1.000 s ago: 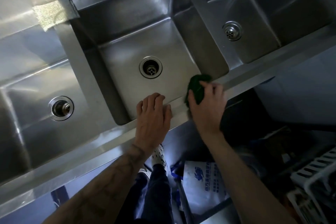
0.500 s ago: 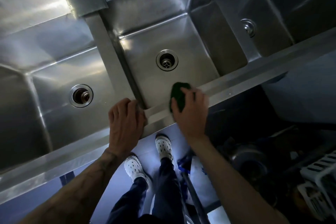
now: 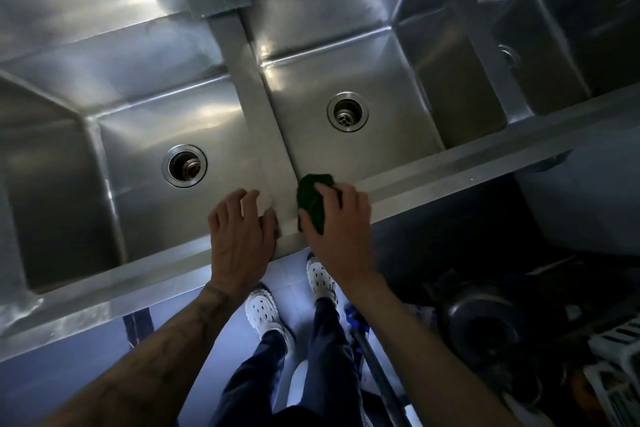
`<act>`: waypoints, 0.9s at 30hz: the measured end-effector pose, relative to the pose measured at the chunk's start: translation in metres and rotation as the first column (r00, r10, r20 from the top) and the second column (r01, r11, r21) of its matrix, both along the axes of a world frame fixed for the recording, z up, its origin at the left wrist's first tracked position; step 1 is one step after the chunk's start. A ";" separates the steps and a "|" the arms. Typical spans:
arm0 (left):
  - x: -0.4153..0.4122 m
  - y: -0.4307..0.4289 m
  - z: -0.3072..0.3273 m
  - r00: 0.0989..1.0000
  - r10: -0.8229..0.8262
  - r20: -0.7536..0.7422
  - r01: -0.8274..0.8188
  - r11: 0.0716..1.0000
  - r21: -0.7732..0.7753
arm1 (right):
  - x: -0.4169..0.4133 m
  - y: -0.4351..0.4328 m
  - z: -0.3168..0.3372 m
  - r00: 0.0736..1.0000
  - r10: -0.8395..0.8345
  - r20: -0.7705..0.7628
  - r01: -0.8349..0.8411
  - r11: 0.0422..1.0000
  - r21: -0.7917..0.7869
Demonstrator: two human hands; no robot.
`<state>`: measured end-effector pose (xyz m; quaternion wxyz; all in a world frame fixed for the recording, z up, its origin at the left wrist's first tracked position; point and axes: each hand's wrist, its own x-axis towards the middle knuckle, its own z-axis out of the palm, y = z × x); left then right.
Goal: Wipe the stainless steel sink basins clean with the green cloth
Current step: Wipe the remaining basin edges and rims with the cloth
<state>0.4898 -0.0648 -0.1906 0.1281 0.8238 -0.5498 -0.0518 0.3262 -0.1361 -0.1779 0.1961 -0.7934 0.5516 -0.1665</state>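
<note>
A stainless steel sink unit fills the upper view with three basins: a left basin (image 3: 138,218) with a round drain (image 3: 184,166), a middle basin (image 3: 398,80) with a drain (image 3: 347,111), and a right basin (image 3: 554,55) mostly cut off. My right hand (image 3: 341,229) presses a dark green cloth (image 3: 310,199) onto the front rim at the near left corner of the middle basin. My left hand (image 3: 239,232) rests flat, fingers apart, on the front rim beside the divider (image 3: 256,107) between left and middle basins.
The steel front rim (image 3: 467,166) runs diagonally across the view. Below it I see my legs and white perforated shoes (image 3: 265,319), a blue-handled pole (image 3: 374,364), a dark round pot (image 3: 485,322) and a white crate (image 3: 620,367) on the floor at the right.
Both hands have slid left along the front rim, from the middle basin's right corner to the divider at its left. The cloth stayed under my right hand.
</note>
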 end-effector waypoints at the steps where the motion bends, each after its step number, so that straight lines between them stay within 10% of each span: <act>1: 0.001 0.002 0.000 1.000 0.009 0.002 -0.009 1.000 0.006 | 0.000 0.003 0.000 0.996 0.086 0.005 -0.086 0.996 0.008; 27: 0.020 0.012 -0.005 0.999 0.026 0.047 -0.030 0.996 0.086 | 0.148 -0.107 -0.012 0.995 -0.017 0.100 0.010 0.998 0.069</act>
